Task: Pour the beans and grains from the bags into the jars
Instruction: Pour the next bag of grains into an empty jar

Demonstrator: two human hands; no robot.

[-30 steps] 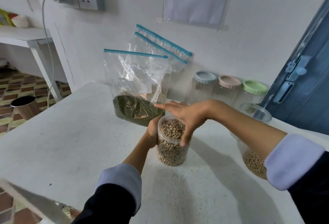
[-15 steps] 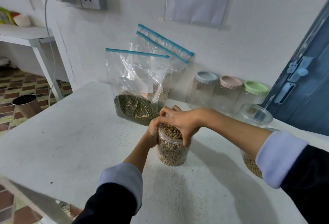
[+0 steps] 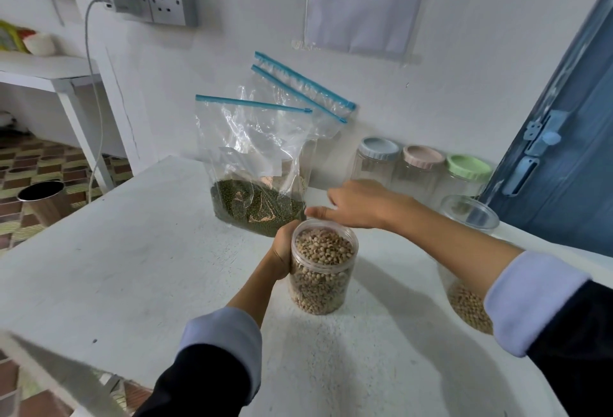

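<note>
A clear jar (image 3: 321, 267) nearly full of pale beans stands open on the white table (image 3: 132, 251). My left hand (image 3: 283, 251) grips its left side. My right hand (image 3: 356, 204) hovers just behind the jar's rim, fingers extended toward the bags, holding nothing. A zip bag of green mung beans (image 3: 255, 168) stands upright behind the jar, with two more zip bags (image 3: 308, 98) leaning on the wall behind it. Another container of beige beans (image 3: 467, 304) sits at the right, partly hidden by my right forearm.
Three empty jars with blue (image 3: 378, 158), pink (image 3: 421, 164) and green (image 3: 466, 174) lids line the wall. A clear lid or open jar (image 3: 472, 211) sits before them. A blue door (image 3: 564, 151) is at the right, a metal bin (image 3: 41, 199) on the floor at left.
My right hand was pressing on top of the bean jar half a second ago; it has lifted off and moved back and right. My left hand still holds the jar.
</note>
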